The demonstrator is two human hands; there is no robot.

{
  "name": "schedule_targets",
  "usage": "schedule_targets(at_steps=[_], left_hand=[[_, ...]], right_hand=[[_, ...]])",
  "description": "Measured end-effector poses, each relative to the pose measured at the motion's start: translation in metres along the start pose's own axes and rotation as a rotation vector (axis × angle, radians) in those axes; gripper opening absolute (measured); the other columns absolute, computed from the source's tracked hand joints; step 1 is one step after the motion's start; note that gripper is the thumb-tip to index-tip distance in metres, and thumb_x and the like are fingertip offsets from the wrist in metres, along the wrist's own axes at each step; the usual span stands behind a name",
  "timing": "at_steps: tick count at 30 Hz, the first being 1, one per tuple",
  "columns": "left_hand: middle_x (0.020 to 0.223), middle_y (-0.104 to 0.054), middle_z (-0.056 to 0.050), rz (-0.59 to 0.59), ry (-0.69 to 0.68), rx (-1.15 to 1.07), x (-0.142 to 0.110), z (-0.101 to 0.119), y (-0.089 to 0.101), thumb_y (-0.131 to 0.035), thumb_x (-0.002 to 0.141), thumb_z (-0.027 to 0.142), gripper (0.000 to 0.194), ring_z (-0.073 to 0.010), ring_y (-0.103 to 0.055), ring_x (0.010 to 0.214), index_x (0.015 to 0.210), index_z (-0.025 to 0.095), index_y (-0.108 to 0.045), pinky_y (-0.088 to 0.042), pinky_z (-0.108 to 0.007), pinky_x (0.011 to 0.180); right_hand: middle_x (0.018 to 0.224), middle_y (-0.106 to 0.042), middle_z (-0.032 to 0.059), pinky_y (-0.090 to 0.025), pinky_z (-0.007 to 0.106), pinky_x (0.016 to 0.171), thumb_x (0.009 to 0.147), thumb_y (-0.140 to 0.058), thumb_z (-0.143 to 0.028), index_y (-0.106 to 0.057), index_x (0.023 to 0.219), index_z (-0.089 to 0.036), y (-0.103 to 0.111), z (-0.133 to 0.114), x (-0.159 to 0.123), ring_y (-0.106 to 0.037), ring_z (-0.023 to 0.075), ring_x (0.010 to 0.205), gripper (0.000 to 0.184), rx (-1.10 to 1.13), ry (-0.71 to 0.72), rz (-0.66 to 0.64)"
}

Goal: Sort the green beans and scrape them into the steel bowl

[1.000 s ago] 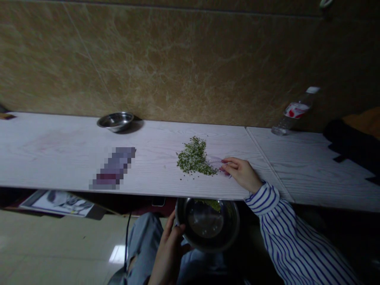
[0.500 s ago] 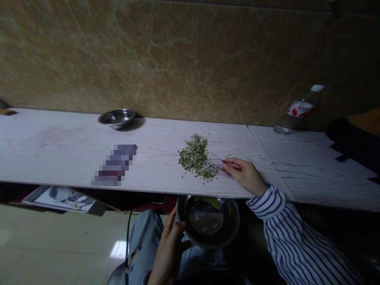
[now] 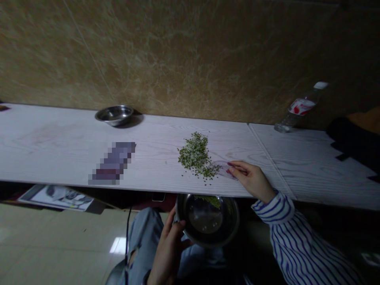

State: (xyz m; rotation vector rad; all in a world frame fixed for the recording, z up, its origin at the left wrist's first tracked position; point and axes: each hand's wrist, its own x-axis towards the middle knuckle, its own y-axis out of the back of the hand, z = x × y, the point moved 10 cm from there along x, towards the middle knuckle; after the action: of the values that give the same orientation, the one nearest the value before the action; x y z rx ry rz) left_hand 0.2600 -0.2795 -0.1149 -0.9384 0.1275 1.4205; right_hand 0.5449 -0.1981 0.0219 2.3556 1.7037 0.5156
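Note:
My left hand (image 3: 170, 247) grips the left rim of a steel bowl (image 3: 233, 231) below the table's front edge. Small green grains cling inside the far part of this bowl, partly covered by the table edge. On the white wood-grain table (image 3: 160, 170) lies a spread pile of green and white grains (image 3: 193, 152), like split mung beans. My right hand (image 3: 255, 180) pinches a thin, clear, rounded piece of plastic (image 3: 222, 168) just right of the pile, its far edge touching the nearest grains. Its exact kind cannot be made out.
A small steel bowl (image 3: 115, 116) stands against the wall at the back left. In front of it lies a blurred-out flat object (image 3: 113, 160). A clear plastic bottle (image 3: 300, 107) stands at the back right, near dark cloth (image 3: 353, 142). Under the table is an open drawer (image 3: 59, 198).
My right hand has drawn the plastic piece slightly right, away from the pile, so more of it shows. A few grains have spread toward the front. My left hand keeps its hold.

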Motion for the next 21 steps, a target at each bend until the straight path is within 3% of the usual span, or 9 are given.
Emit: schedule_targets(at_steps=[12,21], left_hand=[[0.151,-0.052,-0.009,-0.003,-0.005,0.008,-0.004,0.002,-0.002,-0.068,0.079,0.036,0.074,-0.0343,-0.055,0.126,0.149,0.031,-0.046,-0.054,-0.037,0.077],[0.151,-0.052,-0.007,-0.003,-0.015,0.015,-0.006,0.005,-0.004,-0.067,0.081,0.036,0.07,-0.0348,-0.053,0.129,0.147,0.031,-0.047,-0.053,-0.034,0.072]], right_hand=[[0.084,-0.079,0.0082,-0.064,0.038,0.079,0.077,-0.075,-0.041,-0.078,0.096,-0.019,-0.012,-0.01,-0.012,-0.077,0.0242,0.081,0.03,-0.042,-0.005,-0.076],[0.084,-0.08,0.0085,-0.064,0.037,0.075,0.074,-0.078,-0.049,-0.079,0.095,-0.02,0.003,-0.01,-0.02,-0.077,0.0255,0.08,0.035,-0.062,-0.009,-0.04]])
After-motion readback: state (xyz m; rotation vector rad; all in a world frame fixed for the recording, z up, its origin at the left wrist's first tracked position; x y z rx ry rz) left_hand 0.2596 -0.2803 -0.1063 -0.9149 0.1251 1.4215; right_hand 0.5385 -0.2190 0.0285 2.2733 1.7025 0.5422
